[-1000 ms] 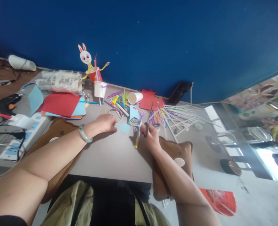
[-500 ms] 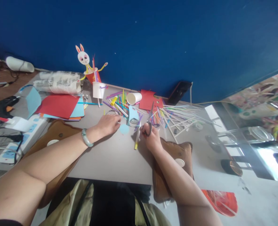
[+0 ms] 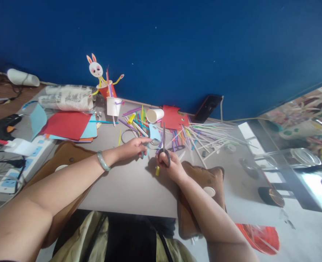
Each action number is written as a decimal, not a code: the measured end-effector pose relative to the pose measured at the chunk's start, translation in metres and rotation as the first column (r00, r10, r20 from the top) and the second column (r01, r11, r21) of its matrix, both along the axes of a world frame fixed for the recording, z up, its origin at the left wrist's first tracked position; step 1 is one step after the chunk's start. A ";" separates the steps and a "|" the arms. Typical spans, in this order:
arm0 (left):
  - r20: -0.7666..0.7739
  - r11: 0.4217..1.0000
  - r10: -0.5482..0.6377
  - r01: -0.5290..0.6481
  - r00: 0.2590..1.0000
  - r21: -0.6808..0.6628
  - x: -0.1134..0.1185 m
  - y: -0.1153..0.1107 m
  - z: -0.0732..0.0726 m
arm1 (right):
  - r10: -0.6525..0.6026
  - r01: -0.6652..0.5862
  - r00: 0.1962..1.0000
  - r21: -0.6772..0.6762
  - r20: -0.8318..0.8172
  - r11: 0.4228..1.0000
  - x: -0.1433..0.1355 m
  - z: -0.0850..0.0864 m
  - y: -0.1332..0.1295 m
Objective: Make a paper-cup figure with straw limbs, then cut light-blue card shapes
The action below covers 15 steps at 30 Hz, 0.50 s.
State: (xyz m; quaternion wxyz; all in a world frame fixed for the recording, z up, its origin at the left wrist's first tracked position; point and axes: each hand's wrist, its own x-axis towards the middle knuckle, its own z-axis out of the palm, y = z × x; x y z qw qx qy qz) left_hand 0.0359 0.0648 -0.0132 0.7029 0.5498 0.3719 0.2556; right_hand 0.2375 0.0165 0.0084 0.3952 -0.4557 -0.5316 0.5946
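My right hand [image 3: 169, 165] is closed on the handles of dark scissors [image 3: 164, 147], whose blades point up and away from me. Left of it, my left hand [image 3: 136, 148] reaches over the table with its index finger stretched out and the other fingers curled. Bits of light blue paper show at its fingertips; whether it grips them is unclear. Just beyond lies a larger light blue paper piece [image 3: 154, 133]. Below the scissors a yellow marker end [image 3: 157, 171] rests on the grey table [image 3: 128, 189].
Behind the hands lie a white cup [image 3: 154, 115], red paper [image 3: 174, 116] and scattered straws [image 3: 207, 134]. Red sheets [image 3: 66, 124] and a rabbit figure [image 3: 96, 69] are at the left. Brown cushions [image 3: 204, 189] sit under both forearms.
My left hand has moved right, its index finger now extended over where the small blue disc lay. My right hand has shifted slightly left and nearer me, turning the scissors more upright.
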 end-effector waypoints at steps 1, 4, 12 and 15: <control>0.050 0.998 0.013 -0.009 0.999 -0.064 -0.001 0.000 0.003 | -0.007 0.006 1.000 0.010 0.013 1.000 0.000 0.001 0.000; 0.163 0.981 0.174 -0.156 0.971 -0.114 -0.003 0.002 0.011 | -0.072 0.069 0.996 0.046 0.058 0.997 0.000 0.002 0.001; 0.279 0.933 0.359 -0.339 0.891 -0.117 -0.007 0.003 0.025 | -0.206 0.205 0.979 0.065 0.011 0.977 0.007 -0.005 0.004; 0.211 0.953 0.303 -0.294 0.929 -0.075 -0.006 0.000 0.029 | -0.205 0.209 0.977 0.085 -0.050 0.974 0.009 -0.010 0.004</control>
